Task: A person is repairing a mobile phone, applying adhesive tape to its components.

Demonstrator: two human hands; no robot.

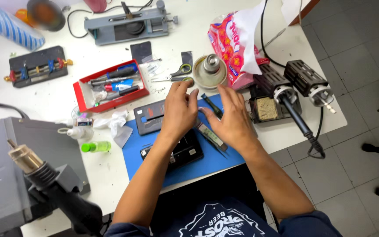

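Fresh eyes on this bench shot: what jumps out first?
Both bare hands meet at the centre, the left hand and right hand, above a bright blue rectangular work mat with a dark flat phone-like device lying on it. Left of them sits an open red rectangular tray of hand tools. At the lower left, nearest the camera, looms a black hot-air gun with a brass-coloured nozzle.

A white worktable (110,175) is seen from above, lit evenly and brightly. To its right, a floor of grey square tiles (352,158) with pale joints is shown. A wooden edge (305,6) is glimpsed at the top, and dark shapes, unidentifiable, are cut off at the right border
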